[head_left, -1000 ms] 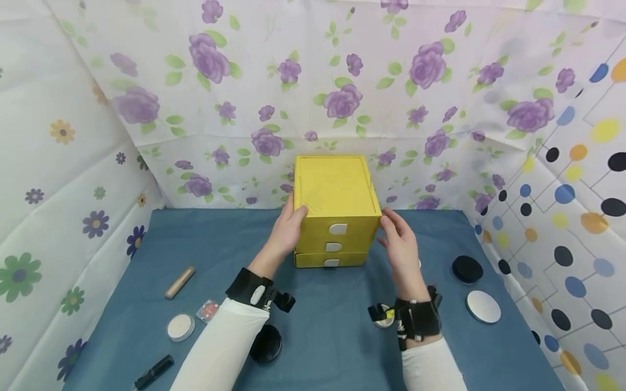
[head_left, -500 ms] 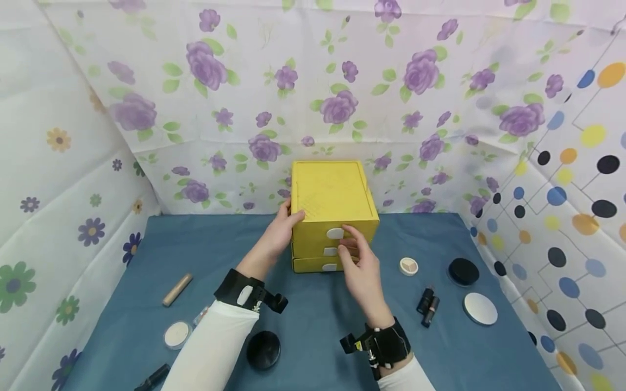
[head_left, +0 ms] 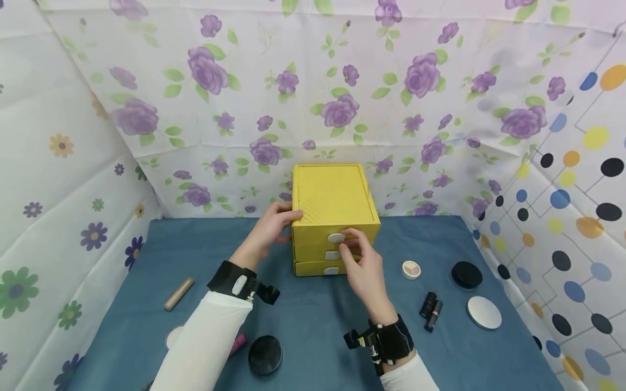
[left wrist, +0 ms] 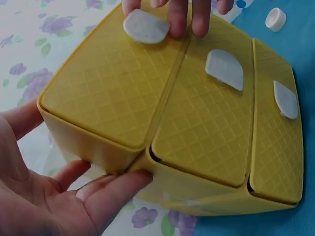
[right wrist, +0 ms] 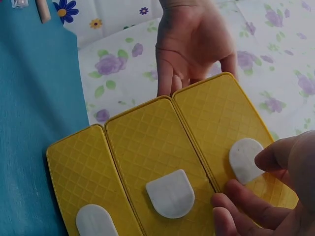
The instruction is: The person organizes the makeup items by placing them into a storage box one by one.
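A yellow box with three stacked drawers point(head_left: 336, 195) stands against the back cloth, each drawer front bearing a white tab handle. My left hand point(head_left: 268, 231) rests on its left side, the thumb over the top edge and the fingers point(left wrist: 125, 191) fairly straight along the wall. At the front, my right hand point(head_left: 364, 266) pinches the top drawer's white handle point(right wrist: 244, 160) with curled fingers. The middle handle point(right wrist: 171, 193) and the bottom handle point(left wrist: 286, 100) are untouched. All three drawers look closed, with narrow gaps between their fronts.
Right of the box lie a round three-part compact point(head_left: 411, 270), black tubes point(head_left: 430, 309), a black round case point(head_left: 466, 275) and a white disc point(head_left: 484, 312). A beige stick point(head_left: 179, 294) lies at left; a black round container point(head_left: 265, 355) is near the front.
My right hand has moved from the box's right side to the top drawer's handle. My left hand has shifted slightly left and its fingers have loosened along the side.
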### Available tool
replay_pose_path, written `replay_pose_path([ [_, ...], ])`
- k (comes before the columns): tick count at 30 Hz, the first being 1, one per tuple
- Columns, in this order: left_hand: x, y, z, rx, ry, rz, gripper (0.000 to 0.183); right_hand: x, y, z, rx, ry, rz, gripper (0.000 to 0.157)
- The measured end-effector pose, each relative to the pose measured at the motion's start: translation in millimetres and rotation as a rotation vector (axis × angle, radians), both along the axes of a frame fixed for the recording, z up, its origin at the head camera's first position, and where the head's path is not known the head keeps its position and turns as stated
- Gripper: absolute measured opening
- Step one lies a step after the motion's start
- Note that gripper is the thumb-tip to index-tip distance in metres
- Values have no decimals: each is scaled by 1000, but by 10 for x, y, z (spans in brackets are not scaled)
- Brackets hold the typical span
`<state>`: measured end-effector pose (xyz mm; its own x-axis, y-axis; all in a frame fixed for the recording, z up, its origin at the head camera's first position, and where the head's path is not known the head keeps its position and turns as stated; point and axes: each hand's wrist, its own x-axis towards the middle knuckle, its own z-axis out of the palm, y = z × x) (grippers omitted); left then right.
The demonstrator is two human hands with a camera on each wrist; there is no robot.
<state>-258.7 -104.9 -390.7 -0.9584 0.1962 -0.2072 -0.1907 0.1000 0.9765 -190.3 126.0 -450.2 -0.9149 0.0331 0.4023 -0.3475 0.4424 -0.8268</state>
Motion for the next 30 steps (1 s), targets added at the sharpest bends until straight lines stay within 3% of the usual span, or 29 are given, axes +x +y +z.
replay_pose_path([
  [8, 0, -61, -46, 10, -8, -22, 64, 140, -13, -22, -24, -23, 16, 28],
  [15, 6, -79, -79, 11, 9, -54, 69, 315, 41, -33, -48, -30, 81, 32],
  [30, -1, -49, -45, -43, 20, -28, 71, 550, 105, -38, -12, -82, 97, 37],
])
